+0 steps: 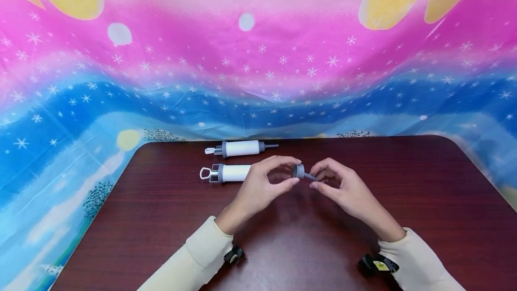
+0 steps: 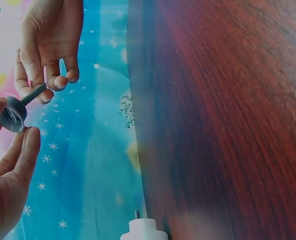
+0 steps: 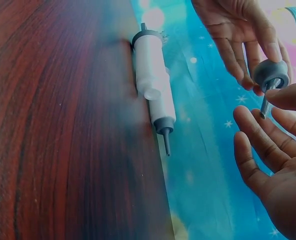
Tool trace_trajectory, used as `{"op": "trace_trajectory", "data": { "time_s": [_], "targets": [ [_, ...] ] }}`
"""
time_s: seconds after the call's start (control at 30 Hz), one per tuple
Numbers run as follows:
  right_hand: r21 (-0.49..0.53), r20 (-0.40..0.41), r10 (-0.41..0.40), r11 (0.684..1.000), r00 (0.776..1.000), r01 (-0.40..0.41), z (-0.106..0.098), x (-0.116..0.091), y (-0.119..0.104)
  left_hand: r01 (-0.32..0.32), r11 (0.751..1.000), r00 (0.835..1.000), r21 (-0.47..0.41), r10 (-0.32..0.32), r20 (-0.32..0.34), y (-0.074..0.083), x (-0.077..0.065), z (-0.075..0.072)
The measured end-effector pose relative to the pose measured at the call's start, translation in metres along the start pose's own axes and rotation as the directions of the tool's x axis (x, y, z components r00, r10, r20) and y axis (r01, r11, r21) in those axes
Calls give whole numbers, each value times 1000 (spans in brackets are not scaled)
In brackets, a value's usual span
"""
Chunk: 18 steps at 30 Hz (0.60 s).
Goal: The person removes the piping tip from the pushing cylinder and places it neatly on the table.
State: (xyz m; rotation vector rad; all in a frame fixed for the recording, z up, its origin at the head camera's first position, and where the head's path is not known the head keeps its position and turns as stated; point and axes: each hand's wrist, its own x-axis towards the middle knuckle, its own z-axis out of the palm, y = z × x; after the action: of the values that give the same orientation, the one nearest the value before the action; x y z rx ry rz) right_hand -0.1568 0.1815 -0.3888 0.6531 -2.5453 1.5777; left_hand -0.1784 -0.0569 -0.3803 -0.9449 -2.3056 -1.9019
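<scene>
Left hand (image 1: 262,184) pinches 1 gray cap (image 1: 299,171) between thumb and fingers, open side facing left. Right hand (image 1: 345,188) sits narrow around the cap's nozzle (image 1: 308,176) near its tip; we can't tell if it actually grips. Cap is in the air over the table (image 1: 161,237), between the 2 hands. We count 2 white tubes lying on the table: far tube (image 1: 242,148) has its nozzle fitted; near tube (image 1: 236,173) shows a bare white end in our wrist views. 2 pull loops, 1 per tube, both at left. Behind: 1 printed cloth (image 1: 258,57).
</scene>
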Motion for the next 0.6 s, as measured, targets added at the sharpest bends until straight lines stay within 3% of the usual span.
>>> {"op": "trace_trajectory", "data": {
  "time_s": [0.27,0.6],
  "targets": [
    [5,9,5,1000,1000,-5,1,0,1,52,996,999,-77,-53,-2,2,0,2],
    [-4,9,-17,1000,1000,17,2,0,2,75,994,997,-81,-75,0,2,-1,3]
  ]
}}
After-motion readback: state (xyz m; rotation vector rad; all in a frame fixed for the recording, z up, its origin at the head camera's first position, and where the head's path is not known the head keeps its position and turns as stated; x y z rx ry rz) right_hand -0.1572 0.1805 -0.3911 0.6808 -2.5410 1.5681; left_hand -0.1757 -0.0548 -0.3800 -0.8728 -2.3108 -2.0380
